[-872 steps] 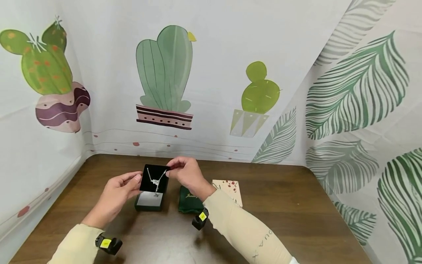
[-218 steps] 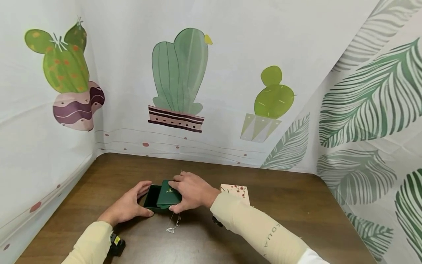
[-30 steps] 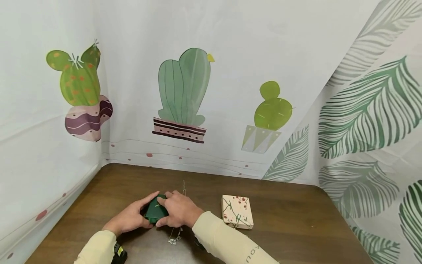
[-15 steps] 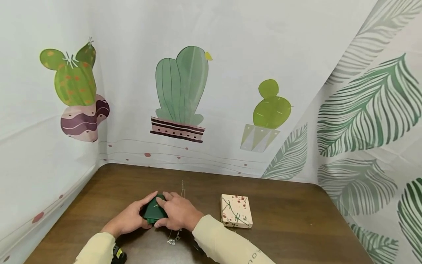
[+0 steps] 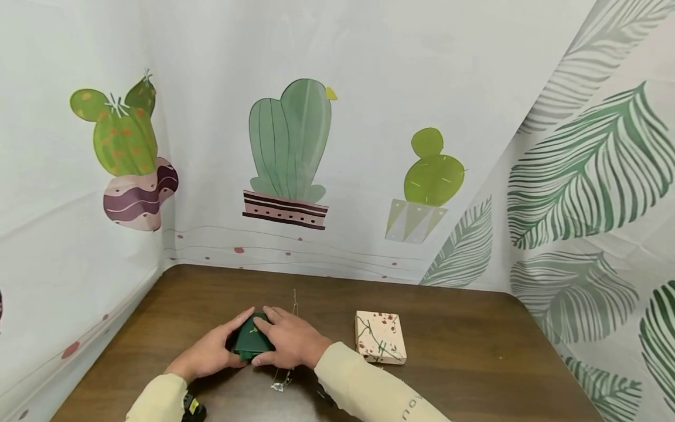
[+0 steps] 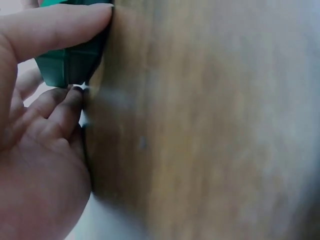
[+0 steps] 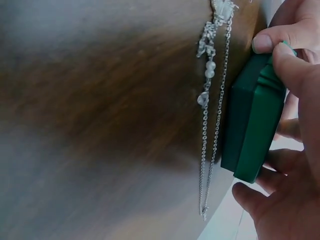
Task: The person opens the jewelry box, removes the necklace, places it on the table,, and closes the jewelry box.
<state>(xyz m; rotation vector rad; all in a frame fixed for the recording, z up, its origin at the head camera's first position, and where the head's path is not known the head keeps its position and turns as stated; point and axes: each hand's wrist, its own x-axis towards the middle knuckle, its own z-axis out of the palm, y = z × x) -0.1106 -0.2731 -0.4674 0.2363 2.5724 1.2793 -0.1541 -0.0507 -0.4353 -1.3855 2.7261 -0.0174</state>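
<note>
Earlier the green box [image 5: 251, 340] stood part-open; now, low and left of centre in the head view, it is covered, my left hand [image 5: 211, 351] and right hand [image 5: 292, 339] curled round it. My right hand hides part of the necklace [image 7: 210, 69] there; the right wrist view shows that stretch but clips its top end. The left wrist view is mostly blurred table [image 6: 200, 125].

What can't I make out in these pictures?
Green box: inside hidden in every view by its lid and sides.
Necklace: partly behind the right hand, head view; pendant cut by the top edge, right wrist view.
Gold mark: too small to read, head view.
Tabletop: blurred, left wrist view.
</note>
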